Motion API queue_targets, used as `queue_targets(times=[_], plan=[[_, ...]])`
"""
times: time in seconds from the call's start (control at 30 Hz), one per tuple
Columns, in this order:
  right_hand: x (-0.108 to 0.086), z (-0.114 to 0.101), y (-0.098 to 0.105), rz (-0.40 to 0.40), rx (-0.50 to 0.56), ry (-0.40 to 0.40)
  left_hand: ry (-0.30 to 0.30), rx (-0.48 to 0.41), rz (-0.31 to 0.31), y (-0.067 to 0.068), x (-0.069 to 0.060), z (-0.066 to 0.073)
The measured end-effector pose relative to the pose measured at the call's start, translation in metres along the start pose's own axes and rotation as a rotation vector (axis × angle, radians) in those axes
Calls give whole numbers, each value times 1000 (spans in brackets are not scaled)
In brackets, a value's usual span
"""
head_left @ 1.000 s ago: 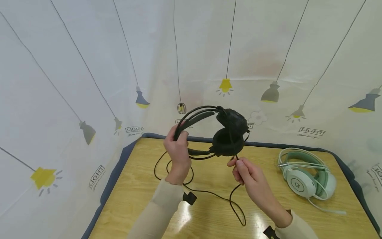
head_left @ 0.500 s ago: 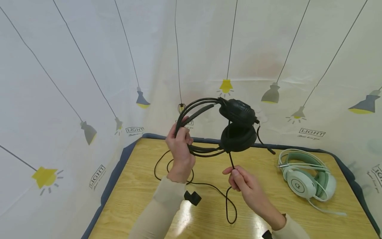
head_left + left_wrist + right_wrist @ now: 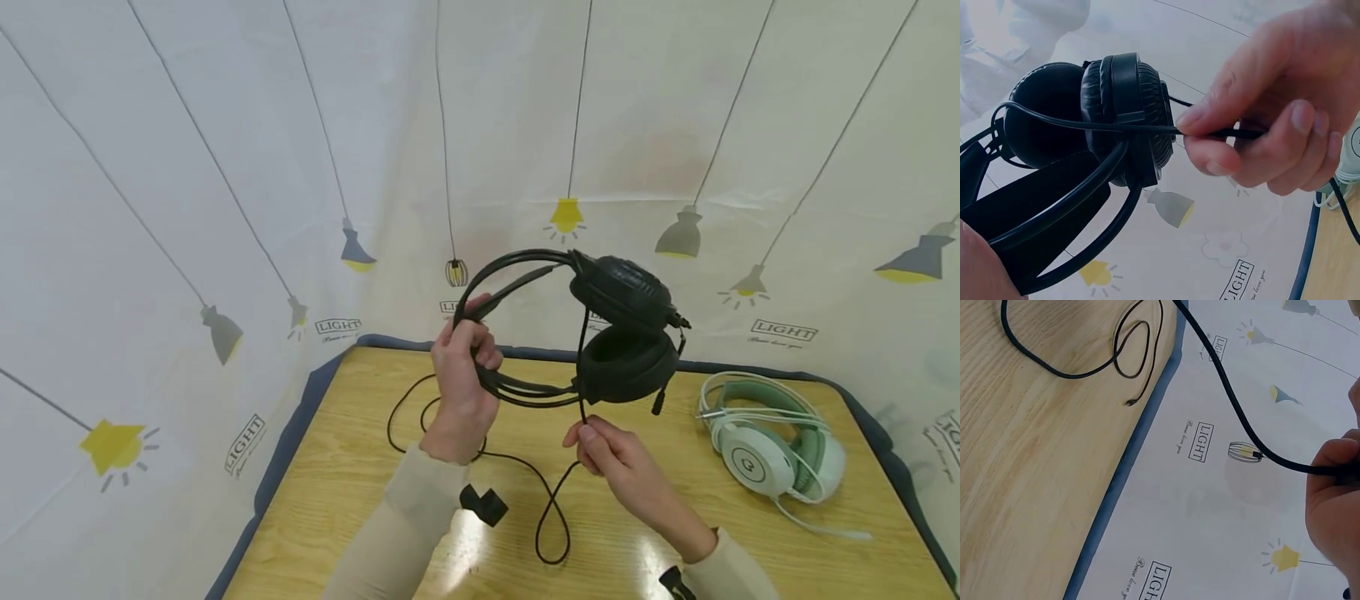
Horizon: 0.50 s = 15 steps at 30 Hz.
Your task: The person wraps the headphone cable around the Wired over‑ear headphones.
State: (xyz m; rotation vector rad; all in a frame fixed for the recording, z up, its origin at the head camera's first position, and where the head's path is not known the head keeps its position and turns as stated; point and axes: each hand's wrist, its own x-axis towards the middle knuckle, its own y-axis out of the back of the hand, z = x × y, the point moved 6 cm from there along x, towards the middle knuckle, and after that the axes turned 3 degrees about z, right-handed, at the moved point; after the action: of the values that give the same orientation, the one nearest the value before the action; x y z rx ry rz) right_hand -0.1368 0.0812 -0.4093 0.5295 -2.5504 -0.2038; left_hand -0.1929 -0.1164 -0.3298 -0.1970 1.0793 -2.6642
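Note:
Above the table, my left hand (image 3: 465,375) grips the black headset (image 3: 630,292) by its headband, with the ear cups turned to the right. A short microphone boom hangs from the cups. My right hand (image 3: 618,454) pinches the headset's black cable (image 3: 582,350) between thumb and forefinger just below the cups. In the left wrist view the cable runs from an ear cup (image 3: 1125,112) into the fingers of my right hand (image 3: 1260,119). Beyond that hand the cable drops to the table in loose loops, and its plug end (image 3: 1130,402) lies near the table edge in the right wrist view.
A pale green headset (image 3: 772,450), its cord wound about it, lies at the right side of the wooden table (image 3: 337,517). Behind the table's dark blue edge (image 3: 742,368) stands a white covering (image 3: 510,108) printed with lamps.
My left hand has shifted slightly right with the black headset, and the ear cups have turned and moved right. My right hand has gone slightly lower, and the cable loop on the table has slid left.

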Motion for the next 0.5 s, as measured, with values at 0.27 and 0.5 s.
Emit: queue_targets(times=[0.27, 0.5], plan=[[-7, 18, 15, 50, -18, -106, 195, -78, -112, -4, -1, -6], [-13, 28, 24, 4, -107, -180, 371, -144, -233, -5, -5, -11]])
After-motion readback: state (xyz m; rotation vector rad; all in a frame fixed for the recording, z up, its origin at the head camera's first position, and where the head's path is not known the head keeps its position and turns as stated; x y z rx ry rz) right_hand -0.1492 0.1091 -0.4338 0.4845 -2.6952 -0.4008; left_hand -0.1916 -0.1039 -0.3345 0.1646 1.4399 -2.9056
